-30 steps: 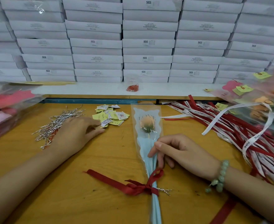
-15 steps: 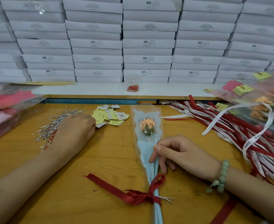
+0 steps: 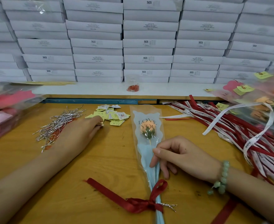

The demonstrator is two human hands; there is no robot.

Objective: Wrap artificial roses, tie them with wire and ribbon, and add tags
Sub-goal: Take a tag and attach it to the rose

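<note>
Nearest on the wooden surface (image 3: 100,167) lies the wrapped rose (image 3: 149,159), in the middle, with its stem end toward the near edge. Its container is a clear sleeve (image 3: 159,120); inside are a peach flower head on a thin stick and pale blue paper around the stem. A red ribbon (image 3: 141,206) is tied in a bow around the lower stem, one long tail going left, and a silver wire (image 3: 169,206) sticks out to the right of the knot.

The right hand (image 3: 181,156), with a green bead bracelet (image 3: 222,180) on the wrist, has curled fingers and holds the sleeve between thumb and forefinger, just below the flower. The left hand (image 3: 79,133) lies palm down farther left, fingers almost straight, the tips touching the edge of a pile of tags (image 3: 113,114), yellow and white. Beside this hand, on the left, is a bundle of silver wires (image 3: 58,125).

At the right a heap of red and white ribbons (image 3: 230,125) is spread, and behind it lie finished roses (image 3: 265,102) in sleeves with yellow tags. At the left edge are plastic bags (image 3: 6,107) with pink things inside, too blurred to name.

Farther, on a white shelf (image 3: 92,89), a small clear cup (image 3: 133,84) holds red paper clips. Behind it, stacked white boxes (image 3: 149,50), all closed, fill the far side.

The sleeve reads "LOVE YOU"; many boxes read "SGS". The script on the white ribbons is too small to read.
</note>
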